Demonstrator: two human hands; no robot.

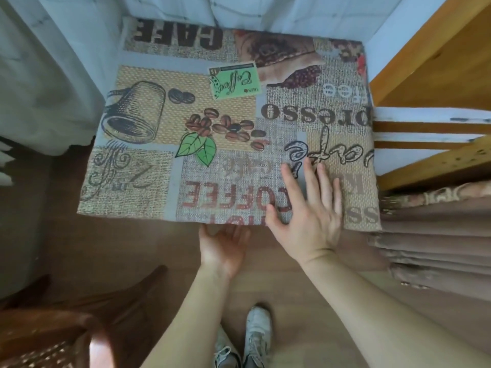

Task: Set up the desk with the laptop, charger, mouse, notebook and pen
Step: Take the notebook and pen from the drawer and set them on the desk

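Observation:
A small desk (164, 166) fills the middle of the view, covered by a cloth printed with coffee beans, a cup and café words. My right hand (308, 208) lies flat on the cloth near the front right, fingers spread. My left hand (223, 248) is palm up just below the desk's front edge, fingertips at the edge, holding nothing. No laptop, charger, mouse, notebook or pen is in view.
A wooden shelf unit (430, 75) stands at the right, with brown folded curtain fabric (430, 235) below it. White curtains (39, 88) hang at left and behind. A dark wooden chair (53, 328) is at the bottom left. My shoes (255, 338) stand on the wood floor.

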